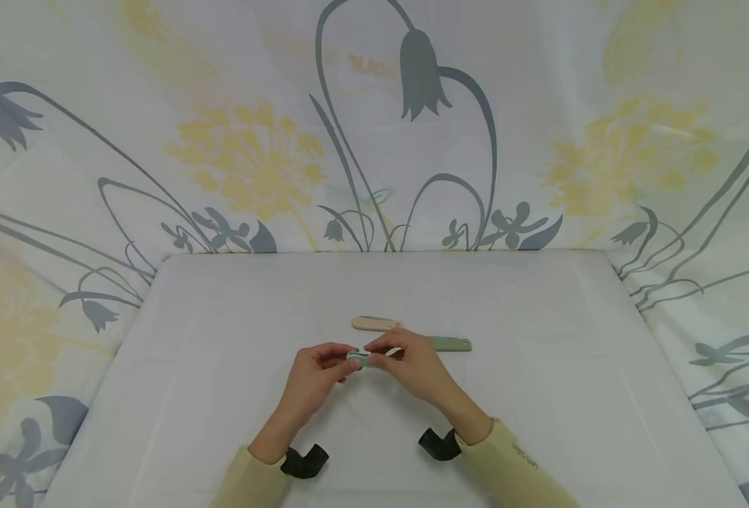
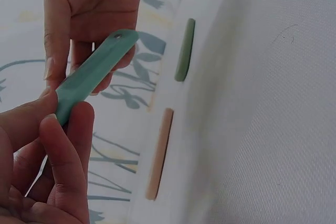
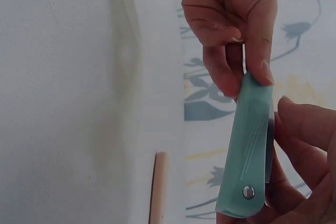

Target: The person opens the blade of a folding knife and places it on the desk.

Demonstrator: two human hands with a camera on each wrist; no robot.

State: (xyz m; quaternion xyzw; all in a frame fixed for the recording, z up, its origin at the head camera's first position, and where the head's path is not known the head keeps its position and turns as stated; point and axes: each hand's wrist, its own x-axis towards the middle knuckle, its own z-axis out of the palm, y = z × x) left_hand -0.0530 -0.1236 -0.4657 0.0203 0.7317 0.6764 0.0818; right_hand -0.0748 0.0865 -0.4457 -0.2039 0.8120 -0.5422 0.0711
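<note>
A teal folding knife is held between both hands, above the white table. A round metal rivet shows at one end, and a strip of blade shows along one edge of the handle. My left hand pinches the end away from the rivet between thumb and fingers. At the rivet end, my right hand has its fingers curled behind the handle and its thumb by the blade edge. A tan folding knife and a green folding knife lie on the table just beyond the hands.
The white table ends at the back against a hanging flowered cloth, which also runs down both sides. A black band is at the left wrist, another at the right.
</note>
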